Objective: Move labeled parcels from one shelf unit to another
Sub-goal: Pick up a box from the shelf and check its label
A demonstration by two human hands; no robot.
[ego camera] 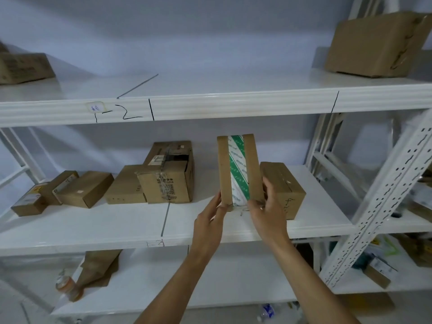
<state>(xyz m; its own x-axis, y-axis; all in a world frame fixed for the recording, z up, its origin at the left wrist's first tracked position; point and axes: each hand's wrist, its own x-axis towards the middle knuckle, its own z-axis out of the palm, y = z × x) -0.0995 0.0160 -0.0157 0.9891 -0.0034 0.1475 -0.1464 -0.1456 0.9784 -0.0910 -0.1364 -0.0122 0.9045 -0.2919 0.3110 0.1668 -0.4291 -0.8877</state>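
Note:
A flat cardboard parcel (238, 160) with a green-and-white tape stripe stands on end over the middle shelf (117, 225). My left hand (210, 218) grips its lower left corner. My right hand (266, 206) holds its lower right edge, fingers wrapped around the side. Just right of it a brown parcel (284, 185) with handwriting on its end lies on the same shelf, touching or nearly touching my right hand. The held parcel's bottom edge is hidden behind my fingers.
Several cardboard boxes (168, 174) sit left on the middle shelf. The top shelf (210, 101) carries a large box (374, 45) at right and another (23, 66) at left. A perforated white upright (385, 195) leans at right. A bottle (67, 286) and paper bag lie below.

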